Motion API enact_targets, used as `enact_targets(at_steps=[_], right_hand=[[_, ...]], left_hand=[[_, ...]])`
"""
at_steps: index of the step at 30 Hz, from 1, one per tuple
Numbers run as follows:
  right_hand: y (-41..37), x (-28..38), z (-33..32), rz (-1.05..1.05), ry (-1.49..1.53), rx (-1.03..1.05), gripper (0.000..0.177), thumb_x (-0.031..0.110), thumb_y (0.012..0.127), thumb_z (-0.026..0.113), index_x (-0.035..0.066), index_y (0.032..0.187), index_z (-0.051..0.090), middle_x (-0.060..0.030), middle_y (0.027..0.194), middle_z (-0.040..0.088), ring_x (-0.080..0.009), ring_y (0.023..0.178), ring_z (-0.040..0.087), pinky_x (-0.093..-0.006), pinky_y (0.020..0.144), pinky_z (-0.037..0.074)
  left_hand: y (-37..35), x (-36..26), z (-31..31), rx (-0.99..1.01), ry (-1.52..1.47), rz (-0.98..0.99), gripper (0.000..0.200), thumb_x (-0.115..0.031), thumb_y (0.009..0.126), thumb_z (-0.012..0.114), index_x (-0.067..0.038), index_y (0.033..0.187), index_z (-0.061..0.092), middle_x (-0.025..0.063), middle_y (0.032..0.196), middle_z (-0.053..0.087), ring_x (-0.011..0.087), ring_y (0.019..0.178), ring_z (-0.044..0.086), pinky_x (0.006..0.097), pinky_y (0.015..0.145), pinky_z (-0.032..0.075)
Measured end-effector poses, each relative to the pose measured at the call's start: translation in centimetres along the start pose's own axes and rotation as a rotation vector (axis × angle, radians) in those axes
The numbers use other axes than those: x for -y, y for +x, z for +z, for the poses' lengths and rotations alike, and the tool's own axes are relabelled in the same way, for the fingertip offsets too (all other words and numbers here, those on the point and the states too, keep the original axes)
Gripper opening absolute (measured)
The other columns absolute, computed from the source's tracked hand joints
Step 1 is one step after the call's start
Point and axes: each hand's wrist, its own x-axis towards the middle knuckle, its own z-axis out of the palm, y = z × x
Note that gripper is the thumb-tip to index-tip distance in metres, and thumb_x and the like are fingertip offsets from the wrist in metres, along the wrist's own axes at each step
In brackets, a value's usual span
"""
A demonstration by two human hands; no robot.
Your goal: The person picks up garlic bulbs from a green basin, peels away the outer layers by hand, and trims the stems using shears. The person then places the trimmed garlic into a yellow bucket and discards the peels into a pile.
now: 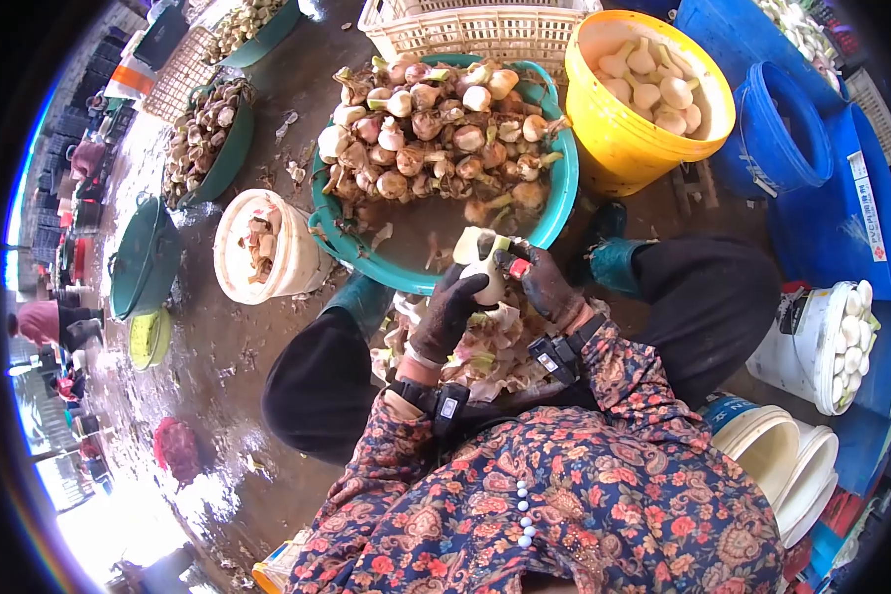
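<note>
My left hand [449, 315], in a dark glove, grips a white peeled bulb [487, 278] from below. My right hand [546, 285], also gloved, holds a small red-handled tool [518, 266] against the bulb's top. Both hands sit over a heap of peelings [490, 348] between my knees. Just beyond them stands a teal basin [556, 203] piled with unpeeled bulbs [436, 134]. A black band sits on each wrist.
A yellow bucket [624, 148] of peeled bulbs stands at the right of the basin, with blue tubs [784, 144] beyond it. A white bucket [285, 265] of scraps is at the left. Green basins [230, 158], white buckets [807, 351] and a crate [465, 32] surround me on wet ground.
</note>
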Motion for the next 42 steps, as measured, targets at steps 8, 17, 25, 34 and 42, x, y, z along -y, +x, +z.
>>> enact_targets(at_steps=[8, 17, 25, 34, 42], right_hand=[[0.6, -0.3, -1.4, 0.109, 0.194, -0.132, 0.019, 0.014, 0.086, 0.058, 0.001, 0.1, 0.058, -0.0005, 0.085, 0.059, -0.0095, 0.074, 0.055, -0.0237, 0.065, 0.047], [1.3, 0.5, -3.4, 0.181, 0.538, -0.269, 0.022, 0.027, 0.089, 0.054, 0.005, 0.091, 0.059, -0.003, 0.08, 0.06, -0.0114, 0.068, 0.057, -0.0255, 0.062, 0.048], [1.7, -4.0, -3.8, 0.035, 0.055, -0.132, 0.021, 0.024, 0.086, 0.06, 0.003, 0.086, 0.061, -0.0022, 0.08, 0.06, -0.0105, 0.07, 0.056, -0.0252, 0.064, 0.046], [1.5, -1.9, -4.7, 0.404, 0.661, -0.317, 0.026, 0.025, 0.088, 0.052, 0.001, 0.097, 0.058, -0.0078, 0.088, 0.064, -0.0199, 0.075, 0.062, -0.0311, 0.069, 0.052], [0.7, 0.2, -2.5, 0.424, 0.606, 0.066, 0.032, 0.026, 0.09, 0.043, 0.0, 0.096, 0.059, -0.0121, 0.092, 0.063, -0.0214, 0.082, 0.063, -0.0328, 0.074, 0.052]], left_hand=[[0.3, -1.6, -0.8, -0.119, 0.012, -0.313, 0.026, -0.017, 0.083, 0.064, 0.001, 0.101, 0.061, 0.0038, 0.088, 0.064, 0.0119, 0.083, 0.058, 0.0263, 0.079, 0.045], [-5.0, -2.5, -2.1, 0.514, 0.791, -0.334, 0.035, -0.022, 0.069, 0.075, -0.001, 0.094, 0.061, 0.0135, 0.084, 0.063, 0.0232, 0.076, 0.062, 0.0329, 0.069, 0.048], [1.4, -1.7, -0.1, -0.136, 0.14, -0.086, 0.034, -0.015, 0.076, 0.072, 0.001, 0.104, 0.058, 0.0028, 0.088, 0.062, 0.0081, 0.076, 0.054, 0.0247, 0.069, 0.047], [-3.2, -7.1, 0.4, 0.263, -0.304, -0.421, 0.018, -0.012, 0.082, 0.066, 0.0, 0.092, 0.058, -0.0017, 0.079, 0.057, 0.0064, 0.074, 0.051, 0.0225, 0.065, 0.043], [0.0, -4.1, 0.4, -0.151, 0.321, -0.137, 0.04, -0.011, 0.073, 0.074, 0.0, 0.106, 0.054, 0.0033, 0.088, 0.059, 0.0105, 0.08, 0.056, 0.0247, 0.073, 0.047]])
